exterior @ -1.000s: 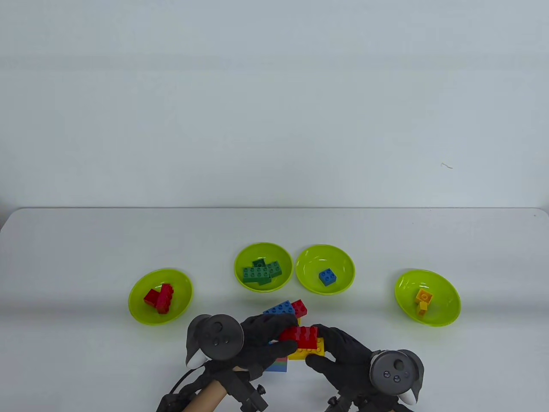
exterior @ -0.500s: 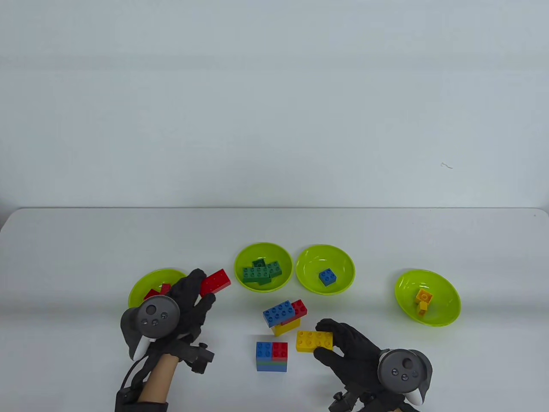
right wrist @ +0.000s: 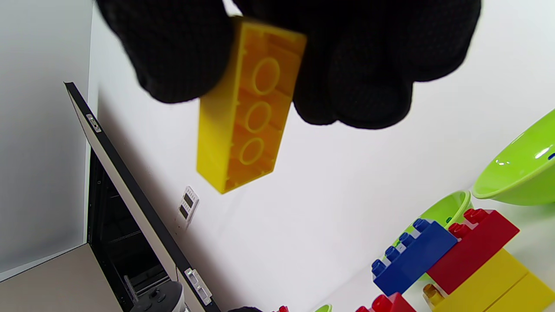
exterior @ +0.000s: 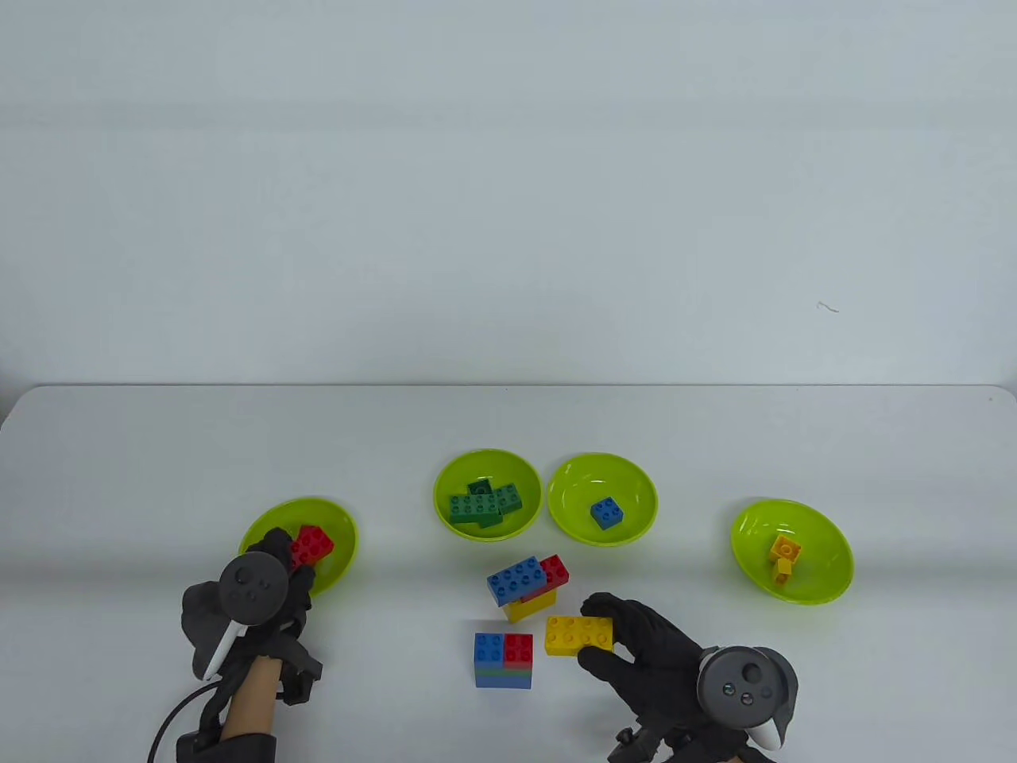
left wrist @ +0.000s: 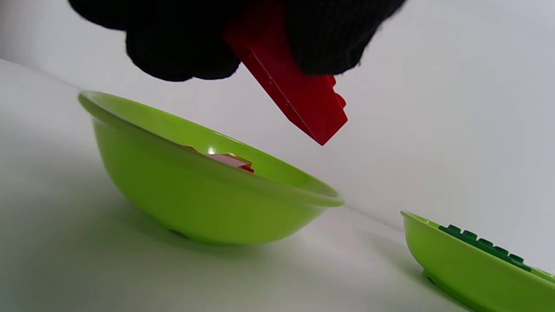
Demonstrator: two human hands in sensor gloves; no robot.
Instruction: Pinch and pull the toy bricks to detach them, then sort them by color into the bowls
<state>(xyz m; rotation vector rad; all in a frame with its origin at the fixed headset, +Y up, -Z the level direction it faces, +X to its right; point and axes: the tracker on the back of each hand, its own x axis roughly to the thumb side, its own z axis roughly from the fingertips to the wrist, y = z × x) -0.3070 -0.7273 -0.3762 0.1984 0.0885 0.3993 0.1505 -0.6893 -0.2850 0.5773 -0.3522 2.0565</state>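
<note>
My left hand (exterior: 274, 556) pinches a red brick (exterior: 311, 545) (left wrist: 299, 91) over the leftmost green bowl (exterior: 338, 560) (left wrist: 182, 203), which holds other red bricks. My right hand (exterior: 616, 632) pinches a long yellow brick (exterior: 578, 634) (right wrist: 247, 125) by one end, lifted off the table near the front. Between the hands stand two joined stacks: a blue, red and yellow stack (exterior: 528, 586) (right wrist: 451, 264) and a square blue and red stack (exterior: 503, 660). The bowl with green bricks (exterior: 445, 477), the bowl with one blue brick (exterior: 636, 485) and the bowl with yellow bricks (exterior: 826, 556) sit behind.
The white table's far edge (exterior: 508, 387) runs behind the bowls. In the left wrist view the rim of the green-brick bowl (left wrist: 468, 255) shows at lower right. A dark-framed object (right wrist: 130, 208) appears in the right wrist view.
My left hand pulled the red brick off the yellow one and carried it left, now over the red bowl. The right hand kept the yellow brick, almost in place.
</note>
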